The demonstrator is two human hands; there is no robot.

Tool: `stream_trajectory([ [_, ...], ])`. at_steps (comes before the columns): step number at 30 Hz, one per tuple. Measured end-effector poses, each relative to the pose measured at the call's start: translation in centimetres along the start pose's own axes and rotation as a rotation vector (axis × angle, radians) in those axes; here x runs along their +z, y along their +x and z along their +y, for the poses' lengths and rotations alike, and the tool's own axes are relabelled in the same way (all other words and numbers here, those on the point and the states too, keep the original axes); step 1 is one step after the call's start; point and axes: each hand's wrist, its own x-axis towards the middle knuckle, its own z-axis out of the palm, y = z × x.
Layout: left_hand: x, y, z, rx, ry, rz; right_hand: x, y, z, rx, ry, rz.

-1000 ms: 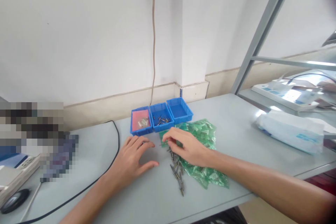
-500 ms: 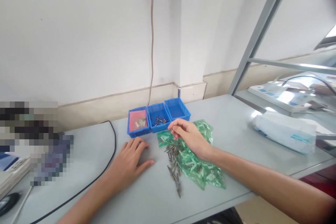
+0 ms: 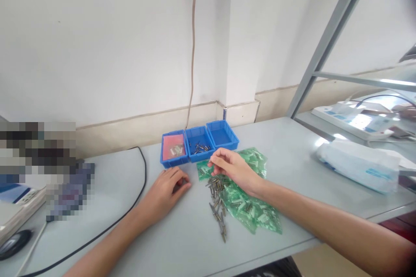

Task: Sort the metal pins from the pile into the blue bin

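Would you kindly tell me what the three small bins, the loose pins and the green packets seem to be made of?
The blue bins look like moulded plastic: uniform colour, matte. The pins seem metal, dull grey-brown with slight glints. The green packets appear to be thin translucent plastic film, crinkled and shiny.

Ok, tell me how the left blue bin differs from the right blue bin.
The left blue bin has a pink liner with a few pale parts on it; the right blue bin shows only its bare blue floor. The left bin sits nearer the left hand, the right bin farther back. Both are small, open and blue.
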Motion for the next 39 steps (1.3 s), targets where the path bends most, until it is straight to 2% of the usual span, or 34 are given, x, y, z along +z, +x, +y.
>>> stream_trajectory([
  [10, -2.8, -1.4, -1.0, 0.074, 0.240, -0.044, 0.2, -0.2, -0.4, 0.002, 0.007, -0.020],
  [16, -2.0, -1.2, -1.9, 0.040, 0.217, -0.041, 0.1, -0.2, -0.3, -0.016, -0.051, -0.019],
  [31, -1.6, -0.6, -1.8, -0.029, 0.068, -0.022, -0.1, -0.3, -0.5, -0.131, -0.194, 0.011],
  [39, -1.6, -0.6, -1.8, 0.026, 0.048, -0.019, 0.1, -0.5, -0.1, -0.154, -0.212, 0.004],
])
